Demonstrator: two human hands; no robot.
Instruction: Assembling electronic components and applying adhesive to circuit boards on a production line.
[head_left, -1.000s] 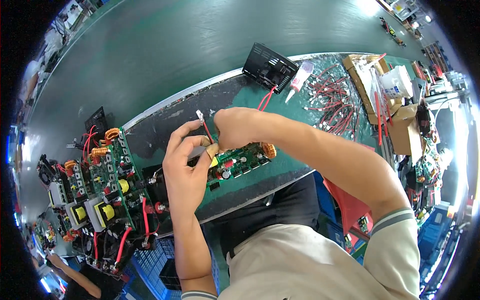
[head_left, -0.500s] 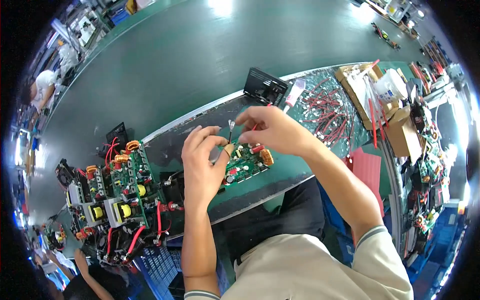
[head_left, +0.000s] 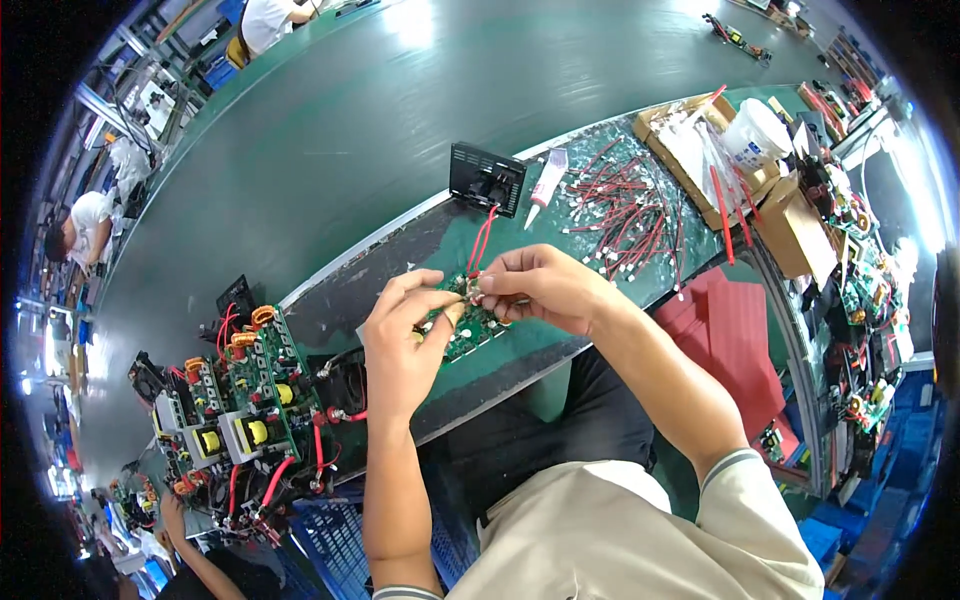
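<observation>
A green circuit board (head_left: 462,348) lies on the bench in front of me, partly covered by both hands. My left hand (head_left: 405,335) is over its left side, thumb and forefinger pinched close above the parts. From the right, my right hand (head_left: 545,288) meets it with fingertips closed at the board's upper edge. Whatever small piece sits between the fingertips is too hidden to name. Red wires (head_left: 484,240) run from beside my right fingertips up to a black slotted panel (head_left: 487,180) standing behind the board.
A glue tube (head_left: 547,185) and a pile of red-black wires (head_left: 635,215) lie right of the panel. Assembled boards (head_left: 260,380) crowd the left. A cardboard box (head_left: 690,165), white bucket (head_left: 757,135) and red foam sheets (head_left: 735,345) are at right. A co-worker's arm (head_left: 190,545) shows lower left.
Both hands have come together low at the board; my right hand has dropped. The dark wire with metal terminals that stood up between them no longer shows clearly. The view has shifted.
</observation>
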